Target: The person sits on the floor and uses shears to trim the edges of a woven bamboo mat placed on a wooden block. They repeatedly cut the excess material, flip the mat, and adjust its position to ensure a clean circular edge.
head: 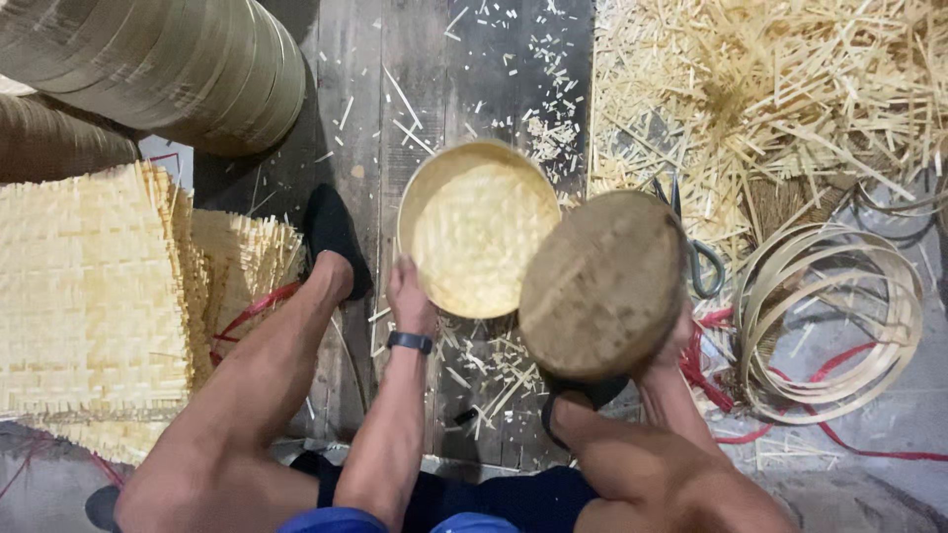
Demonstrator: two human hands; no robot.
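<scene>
Basket [481, 232], round and woven, sits on the plank floor [355, 89] between the feet, its near rim gripped by the left hand [407, 296]. The right hand [674, 336] clasps a round wooden block [602, 286] just beside it, mid-shaping apparently; pressing the block in squarely seems next.

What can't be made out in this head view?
- Right hand: mostly hidden behind the round wooden block; its grip is unclear.
- Woven basket: its right rim is covered by that block.
- Scissors: partly hidden by the block.
- Stacked hoops: cut off by the top edge.
</scene>
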